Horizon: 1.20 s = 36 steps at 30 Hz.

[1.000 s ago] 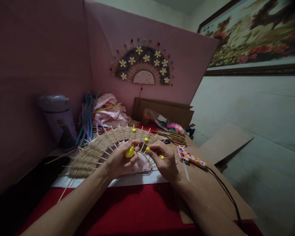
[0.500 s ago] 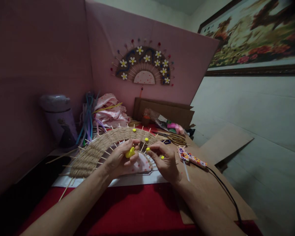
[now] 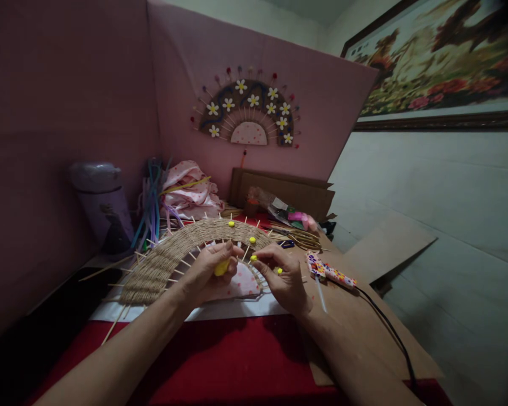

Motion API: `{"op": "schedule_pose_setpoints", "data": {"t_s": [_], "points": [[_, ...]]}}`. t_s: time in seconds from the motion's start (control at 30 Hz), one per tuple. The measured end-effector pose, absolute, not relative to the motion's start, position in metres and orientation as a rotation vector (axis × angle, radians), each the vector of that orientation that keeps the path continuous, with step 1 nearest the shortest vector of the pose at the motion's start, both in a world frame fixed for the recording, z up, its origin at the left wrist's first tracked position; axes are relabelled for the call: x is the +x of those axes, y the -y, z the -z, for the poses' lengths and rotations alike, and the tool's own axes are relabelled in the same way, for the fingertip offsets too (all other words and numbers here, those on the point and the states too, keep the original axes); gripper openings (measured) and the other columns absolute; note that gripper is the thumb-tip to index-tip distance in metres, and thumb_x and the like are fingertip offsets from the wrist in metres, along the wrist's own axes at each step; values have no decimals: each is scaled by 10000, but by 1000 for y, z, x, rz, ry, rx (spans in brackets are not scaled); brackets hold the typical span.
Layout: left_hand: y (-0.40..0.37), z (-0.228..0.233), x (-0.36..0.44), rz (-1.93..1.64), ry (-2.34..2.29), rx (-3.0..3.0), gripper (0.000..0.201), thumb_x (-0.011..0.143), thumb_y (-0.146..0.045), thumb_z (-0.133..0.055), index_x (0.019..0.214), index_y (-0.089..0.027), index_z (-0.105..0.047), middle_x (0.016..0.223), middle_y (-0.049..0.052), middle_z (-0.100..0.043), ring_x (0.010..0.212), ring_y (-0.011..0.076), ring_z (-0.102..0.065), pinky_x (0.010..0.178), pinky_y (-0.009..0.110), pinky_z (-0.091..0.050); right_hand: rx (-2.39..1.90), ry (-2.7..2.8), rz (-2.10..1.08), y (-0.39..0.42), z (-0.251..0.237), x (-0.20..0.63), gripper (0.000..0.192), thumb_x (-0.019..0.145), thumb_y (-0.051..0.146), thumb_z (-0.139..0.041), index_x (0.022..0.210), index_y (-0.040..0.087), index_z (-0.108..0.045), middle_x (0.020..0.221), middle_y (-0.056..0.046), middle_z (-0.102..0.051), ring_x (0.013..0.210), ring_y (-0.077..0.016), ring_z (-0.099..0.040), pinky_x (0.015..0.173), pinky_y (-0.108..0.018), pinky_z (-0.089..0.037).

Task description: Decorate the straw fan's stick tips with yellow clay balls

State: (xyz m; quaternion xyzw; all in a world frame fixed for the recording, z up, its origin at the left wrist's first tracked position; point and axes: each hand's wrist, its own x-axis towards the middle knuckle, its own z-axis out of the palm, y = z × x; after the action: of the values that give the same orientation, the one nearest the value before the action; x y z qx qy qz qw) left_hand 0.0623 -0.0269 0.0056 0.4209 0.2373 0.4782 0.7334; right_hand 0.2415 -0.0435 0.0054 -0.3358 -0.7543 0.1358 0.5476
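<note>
A half-round fan of woven jute rope (image 3: 169, 255) with thin wooden skewers sticking out lies on the red table (image 3: 237, 355). Small yellow clay balls (image 3: 252, 240) cap a few skewer tips. My left hand (image 3: 203, 276) grips a lump of yellow clay (image 3: 221, 267) over the fan's pink dotted centre (image 3: 243, 282). My right hand (image 3: 281, 276) pinches a tiny yellow clay bit (image 3: 254, 258) between thumb and forefinger, just right of the lump.
A patterned glue gun (image 3: 328, 272) with a black cord lies on brown cardboard (image 3: 364, 316) to the right. A lidded jug (image 3: 99, 203), coloured pipe cleaners, pink cloth (image 3: 190, 192) and clay packets stand behind. A finished flowered fan (image 3: 248, 113) hangs on the pink wall.
My left fingers have curled further over the yellow clay lump, hiding more of it. My right hand has barely moved.
</note>
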Motion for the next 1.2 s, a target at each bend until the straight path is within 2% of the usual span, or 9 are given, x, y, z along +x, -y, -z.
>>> {"op": "schedule_pose_setpoints", "data": {"t_s": [0.1, 0.27, 0.37, 0.47, 0.57, 0.73, 0.93, 1.1, 1.2], "points": [[29, -6, 64, -1029, -555, 974, 283, 702, -376, -734, 731, -112, -637, 458, -45, -451, 370, 28, -365, 351, 145, -215, -788, 1800, -302, 44, -6, 241, 27, 829, 209, -628, 835, 182, -629, 740, -11, -574, 638, -118, -522, 555, -244, -412], [31, -12, 67, -1047, -613, 1034, 365, 625, -351, -786, 878, -114, -673, 621, 25, -628, 409, 62, -485, 374, 171, -285, -773, 1810, -282, 46, -6, 241, 29, 837, 207, -621, 854, 183, -625, 740, -11, -558, 630, -116, -506, 552, -246, -405], [31, -11, 69, -1057, -673, 1055, 404, 639, -446, -761, 852, -117, -664, 484, -37, -516, 345, 29, -359, 351, 163, -209, -751, 1837, -266, 46, -6, 241, 25, 836, 193, -617, 857, 182, -625, 734, -14, -550, 640, -122, -498, 563, -252, -405], [32, -6, 70, -969, -724, 1112, 397, 660, -506, -728, 702, -128, -616, 445, -54, -441, 352, 25, -323, 355, 161, -184, -699, 1885, -237, 45, -4, 240, 56, 826, 156, -621, 872, 187, -629, 730, -15, -553, 671, -131, -507, 582, -254, -409], [32, -4, 71, -907, -738, 1157, 380, 669, -481, -730, 640, -139, -568, 454, -50, -451, 358, 28, -329, 363, 166, -208, -676, 1924, -222, 43, -2, 240, 71, 823, 139, -619, 872, 190, -628, 748, -20, -558, 680, -132, -509, 582, -252, -411], [33, -6, 70, -884, -713, 1110, 387, 646, -456, -749, 619, -155, -507, 455, -46, -472, 366, 30, -327, 363, 163, -217, -714, 1955, -235, 41, -1, 241, 183, 822, 180, -633, 1003, 205, -645, 800, -27, -544, 668, -124, -505, 572, -247, -426], [32, -2, 70, -850, -632, 1202, 378, 734, -495, -666, 664, -149, -531, 492, -40, -477, 355, 29, -317, 334, 170, -161, -691, 1895, -245, 43, -3, 240, 84, 827, 162, -613, 885, 204, -657, 812, -31, -541, 686, -123, -521, 546, -228, -426], [33, -4, 69, -863, -618, 1157, 355, 684, -443, -730, 684, -161, -516, 457, -60, -459, 346, 25, -285, 341, 166, -161, -667, 1957, -281, 44, -5, 240, 152, 828, 166, -609, 964, 220, -652, 844, -29, -537, 648, -109, -505, 543, -231, -433], [34, -5, 68, -831, -603, 1158, 373, 702, -470, -706, 656, -152, -518, 474, -42, -476, 359, 28, -310, 343, 168, -160, -656, 1946, -267, 44, -5, 241, 129, 844, 154, -581, 921, 224, -656, 832, -31, -537, 703, -127, -523, 561, -238, -436]]}}
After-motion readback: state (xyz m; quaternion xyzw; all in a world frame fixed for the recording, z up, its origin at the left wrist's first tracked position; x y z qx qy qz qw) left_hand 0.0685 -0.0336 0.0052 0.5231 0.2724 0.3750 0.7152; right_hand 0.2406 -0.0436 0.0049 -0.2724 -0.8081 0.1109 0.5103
